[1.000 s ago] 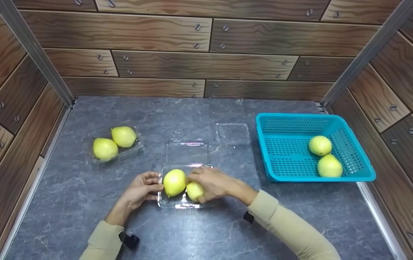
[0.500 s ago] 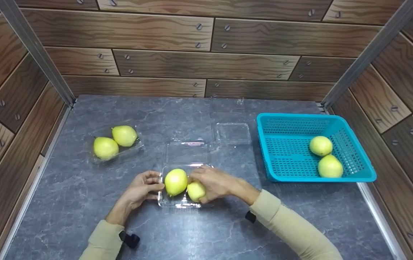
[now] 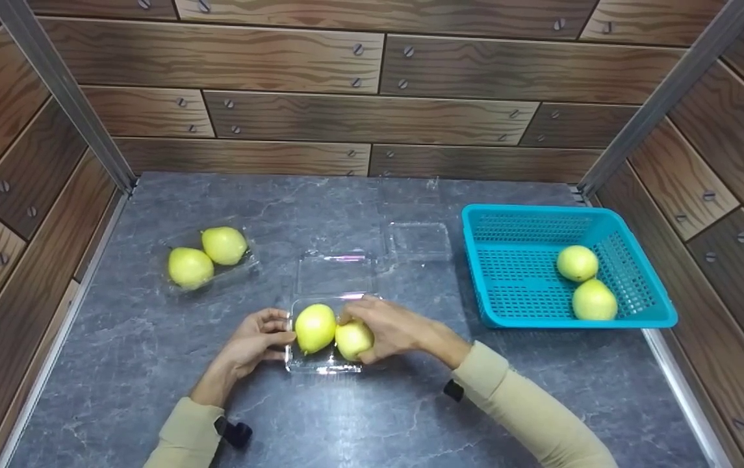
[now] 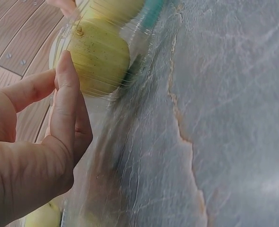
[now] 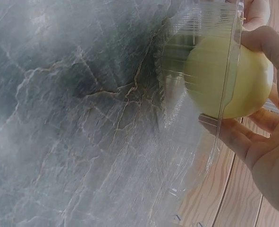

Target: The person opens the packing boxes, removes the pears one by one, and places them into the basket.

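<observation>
A clear plastic clamshell container [image 3: 329,370] lies at the middle front of the table, its lid [image 3: 336,274] folded back away from me. My left hand [image 3: 256,337] pinches the container's left rim between thumb and fingers. Inside, on the left, sits one yellow-green pear [image 3: 315,328]. My right hand [image 3: 392,327] grips a second pear [image 3: 353,340] at the container's right side, close against the first. In the right wrist view, thumb and fingers curl around that pear [image 5: 252,85], and its lower part shows through the clear wall.
Another clear container with two pears [image 3: 190,267] stands at the back left. Behind the lid, to the right, lies a further clear open container [image 3: 418,240]. A blue perforated basket [image 3: 514,321] at the right holds two pears [image 3: 577,262]. Wood-patterned walls [image 3: 287,117] enclose the table.
My right hand has shifted slightly right, and more of the pear it holds now shows. My left hand has stayed at the container's rim.
</observation>
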The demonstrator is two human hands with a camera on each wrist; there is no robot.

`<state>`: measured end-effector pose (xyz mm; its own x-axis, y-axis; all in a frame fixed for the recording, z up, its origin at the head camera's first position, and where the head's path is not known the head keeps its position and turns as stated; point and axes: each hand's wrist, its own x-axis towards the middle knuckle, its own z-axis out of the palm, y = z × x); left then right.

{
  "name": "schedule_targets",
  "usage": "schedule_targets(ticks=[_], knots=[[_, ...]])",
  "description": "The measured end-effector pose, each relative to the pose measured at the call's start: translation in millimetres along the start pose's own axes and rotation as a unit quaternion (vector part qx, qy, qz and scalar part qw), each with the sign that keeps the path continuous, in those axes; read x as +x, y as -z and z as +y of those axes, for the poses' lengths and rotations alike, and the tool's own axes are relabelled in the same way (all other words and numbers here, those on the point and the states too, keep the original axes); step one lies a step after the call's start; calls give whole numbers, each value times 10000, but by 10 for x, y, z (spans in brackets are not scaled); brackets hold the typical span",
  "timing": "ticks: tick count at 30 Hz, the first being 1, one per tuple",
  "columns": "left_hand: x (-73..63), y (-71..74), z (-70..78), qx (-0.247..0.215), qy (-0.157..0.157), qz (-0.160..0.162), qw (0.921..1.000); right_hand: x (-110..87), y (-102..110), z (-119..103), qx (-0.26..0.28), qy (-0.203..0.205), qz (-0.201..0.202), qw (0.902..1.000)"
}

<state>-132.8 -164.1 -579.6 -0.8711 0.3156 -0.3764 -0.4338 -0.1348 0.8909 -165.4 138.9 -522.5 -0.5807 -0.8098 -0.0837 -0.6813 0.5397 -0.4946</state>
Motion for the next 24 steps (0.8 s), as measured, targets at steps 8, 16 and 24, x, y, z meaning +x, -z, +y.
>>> schedule_targets(ticks=[8, 16, 24], knots=[[3, 1, -2, 7, 13, 20, 10000, -21, 21, 6, 275, 98, 253, 9993], [2, 5, -10, 70, 53, 8, 10000, -50, 44, 20, 599, 170, 443, 9971], [4, 6, -17, 46, 16, 20, 10000, -76, 38, 77, 976, 131, 654, 9930]])
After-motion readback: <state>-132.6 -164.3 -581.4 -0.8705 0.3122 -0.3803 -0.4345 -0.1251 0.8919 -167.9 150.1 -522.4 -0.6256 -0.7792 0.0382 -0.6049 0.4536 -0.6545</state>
